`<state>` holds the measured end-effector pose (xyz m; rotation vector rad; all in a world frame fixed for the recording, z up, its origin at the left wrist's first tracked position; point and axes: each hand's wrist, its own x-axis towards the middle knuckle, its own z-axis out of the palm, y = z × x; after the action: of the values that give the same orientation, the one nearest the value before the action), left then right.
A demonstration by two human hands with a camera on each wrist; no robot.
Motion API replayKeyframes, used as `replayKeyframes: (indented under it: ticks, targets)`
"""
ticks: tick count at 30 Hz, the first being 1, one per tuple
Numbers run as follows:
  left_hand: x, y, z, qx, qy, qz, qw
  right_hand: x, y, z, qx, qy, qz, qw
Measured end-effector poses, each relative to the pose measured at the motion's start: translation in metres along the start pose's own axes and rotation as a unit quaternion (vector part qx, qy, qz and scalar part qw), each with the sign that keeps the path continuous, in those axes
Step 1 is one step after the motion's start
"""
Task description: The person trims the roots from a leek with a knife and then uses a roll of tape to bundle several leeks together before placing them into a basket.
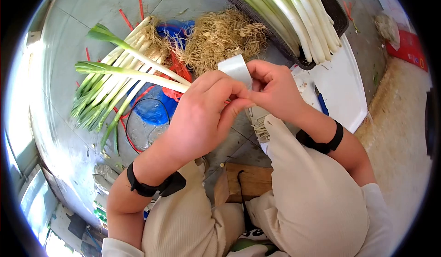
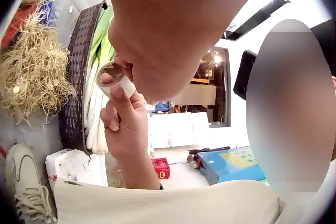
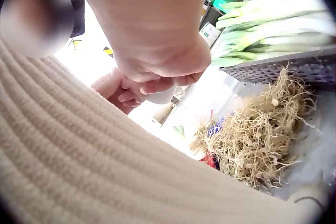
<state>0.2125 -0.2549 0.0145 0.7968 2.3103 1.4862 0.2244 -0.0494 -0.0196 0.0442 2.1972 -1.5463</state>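
Left: leeks [image 1: 105, 89] lie piled, overlapping too much to count; two cross the top, their white ends passing behind the left hand [image 1: 202, 103]. That hand's fingers are curled, thumb and forefinger tips against the right hand [image 1: 278, 89]; whether they pinch anything cannot be told. Centre: one wiry, tangled heap of roots [image 1: 225, 34]; nearer, one smooth, pale, ring-shaped roll [image 1: 233, 67], gripped by the right hand. Right: one woven basket [image 1: 339, 18] of leeks, cut off above; one blue-handled knife [image 1: 322, 102] on a white tray [image 1: 349, 87].
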Motion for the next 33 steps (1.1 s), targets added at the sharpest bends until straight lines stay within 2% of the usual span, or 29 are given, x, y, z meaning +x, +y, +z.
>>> replayKeyframes:
  ticks: [3,7,11,15,17,18,19,20,22,23,24,25,26,27,29,33]
  targets:
    - [-0.001,0.007,-0.006,-0.001,0.007,-0.005,1.000,0.001,-0.009,0.002,0.036,-0.035,-0.012,0.999]
    - [-0.006,0.008,-0.004,0.077,-0.022,0.074,0.994,0.004,-0.002,0.007,0.063,-0.029,-0.042,0.997]
    - [-0.012,0.005,-0.005,0.187,-0.070,0.133,0.971,0.003,-0.002,0.003,0.030,0.016,-0.068,0.997]
    - [-0.017,-0.001,-0.014,0.163,-0.033,0.180,0.969,0.003,-0.003,0.002,-0.003,0.066,-0.116,0.991]
    - [-0.029,-0.017,-0.028,0.101,-0.017,0.134,0.986,0.001,-0.004,-0.002,-0.022,0.065,-0.116,0.991]
    - [-0.035,-0.026,-0.029,0.091,0.039,0.004,0.995,0.000,-0.004,-0.003,-0.041,0.065,-0.115,0.990]
    - [-0.041,-0.038,-0.031,0.079,0.095,-0.126,0.984,0.000,-0.003,-0.004,-0.039,0.063,-0.119,0.990]
    - [-0.042,-0.058,-0.043,0.117,0.058,-0.335,0.933,0.000,-0.001,-0.004,-0.041,0.070,-0.130,0.988]
    - [-0.055,-0.107,-0.063,0.137,0.093,-0.473,0.865,0.000,0.004,-0.004,-0.039,0.075,-0.145,0.986]
    - [-0.073,-0.145,-0.073,0.145,0.116,-0.489,0.852,0.000,0.006,-0.003,-0.034,0.076,-0.137,0.987]
    - [-0.083,-0.169,-0.085,0.154,0.098,-0.514,0.838,-0.002,0.007,-0.002,-0.029,0.077,-0.129,0.988]
    - [-0.088,-0.182,-0.089,0.071,0.135,-0.535,0.831,-0.003,0.008,-0.004,-0.043,0.070,-0.128,0.988]
    - [-0.091,-0.190,-0.090,-0.013,0.169,-0.552,0.817,-0.003,0.009,-0.003,-0.041,0.068,-0.130,0.988]
    - [-0.094,-0.199,-0.087,-0.012,0.171,-0.553,0.815,-0.003,0.011,-0.002,-0.022,0.065,-0.126,0.990]
    - [-0.091,-0.211,-0.079,-0.095,0.254,-0.524,0.808,-0.002,0.013,0.000,-0.003,0.061,-0.124,0.990]
    - [-0.071,-0.217,-0.056,-0.160,0.311,-0.493,0.797,-0.005,0.012,-0.002,0.004,0.047,-0.101,0.994]
